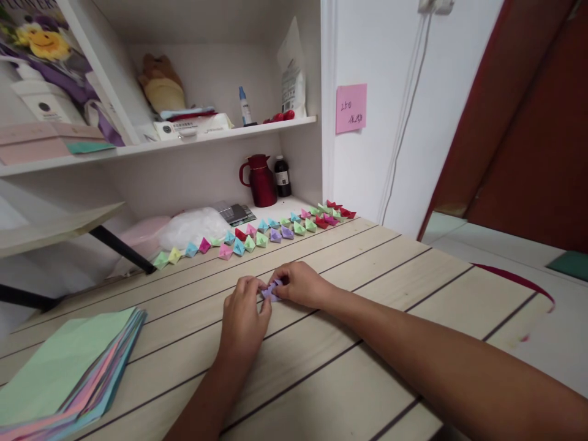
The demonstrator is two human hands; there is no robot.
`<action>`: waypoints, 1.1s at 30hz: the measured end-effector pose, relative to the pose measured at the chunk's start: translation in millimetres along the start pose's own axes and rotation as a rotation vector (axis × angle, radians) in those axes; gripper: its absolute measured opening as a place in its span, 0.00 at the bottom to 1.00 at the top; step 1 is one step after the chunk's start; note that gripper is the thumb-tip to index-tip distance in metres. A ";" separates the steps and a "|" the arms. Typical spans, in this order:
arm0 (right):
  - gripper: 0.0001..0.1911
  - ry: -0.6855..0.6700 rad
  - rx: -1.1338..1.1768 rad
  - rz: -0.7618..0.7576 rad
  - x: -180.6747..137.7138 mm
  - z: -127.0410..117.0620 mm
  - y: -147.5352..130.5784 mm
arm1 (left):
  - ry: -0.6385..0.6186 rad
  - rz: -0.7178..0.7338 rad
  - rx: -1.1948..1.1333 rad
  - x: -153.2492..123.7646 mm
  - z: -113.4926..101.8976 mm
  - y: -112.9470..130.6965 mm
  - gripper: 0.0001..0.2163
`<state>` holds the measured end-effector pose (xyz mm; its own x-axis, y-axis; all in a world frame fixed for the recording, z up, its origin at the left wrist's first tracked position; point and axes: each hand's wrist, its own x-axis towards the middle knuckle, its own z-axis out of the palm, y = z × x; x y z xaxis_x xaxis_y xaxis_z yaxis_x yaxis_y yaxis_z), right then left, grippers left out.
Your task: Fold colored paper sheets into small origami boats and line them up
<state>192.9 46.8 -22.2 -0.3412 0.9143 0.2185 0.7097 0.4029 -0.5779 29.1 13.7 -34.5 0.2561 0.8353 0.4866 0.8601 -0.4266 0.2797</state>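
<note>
Both my hands meet at the middle of the wooden table [390, 288]. My left hand [244, 313] and my right hand [301, 283] pinch a small purple folded paper piece [272, 291] between their fingertips, low over the tabletop. Most of the piece is hidden by my fingers. Behind my hands, a long row of small folded paper shapes [257, 236] in pink, green, blue, purple and red lies along the table's far edge.
A stack of coloured paper sheets [68, 373], green on top, lies at the near left. Shelves [220, 135] behind hold a red jug [260, 179], a dark bottle [282, 176], a plastic bag [195, 225] and boxes. A pink sticky note [351, 108] hangs on the wall.
</note>
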 end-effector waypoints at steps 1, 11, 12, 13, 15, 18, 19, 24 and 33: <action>0.11 -0.002 0.005 -0.006 0.0 -0.4 0.2 | -0.007 0.007 0.002 0.0 0.5 -0.8 0.06; 0.12 -0.020 -0.028 -0.043 -3.2 -8.5 -4.2 | -0.079 0.022 0.000 1.0 1.5 2.6 0.08; 0.12 -0.019 -0.040 -0.050 -3.1 -8.6 -4.2 | -0.077 0.019 0.002 1.1 1.8 2.7 0.08; 0.13 -0.017 -0.055 -0.057 -2.9 -8.4 -4.1 | -0.075 0.019 0.001 1.1 2.1 2.5 0.07; 0.13 -0.015 -0.092 -0.073 -2.6 -7.8 -3.8 | -0.071 0.019 -0.004 1.2 2.7 1.7 0.07; 0.14 -0.017 -0.149 -0.100 -3.3 -7.4 -4.4 | -0.072 0.025 -0.029 1.3 3.2 0.1 0.07; 0.13 -0.020 -0.178 -0.113 -3.9 -7.7 -5.2 | -0.070 0.030 -0.041 1.3 3.3 -0.4 0.06; 0.09 -0.063 -0.286 -0.079 -7.4 -10.3 -10.3 | -0.047 0.069 -0.077 1.3 3.9 0.2 0.08; 0.07 -0.148 -0.213 0.035 -6.2 -16.3 -7.1 | -0.121 0.063 -0.006 -1.2 5.6 1.1 0.10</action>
<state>200.1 38.9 -6.6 -0.3895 0.9180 0.0745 0.8311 0.3852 -0.4011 32.3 14.2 -39.4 0.3616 0.8423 0.3997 0.8379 -0.4816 0.2570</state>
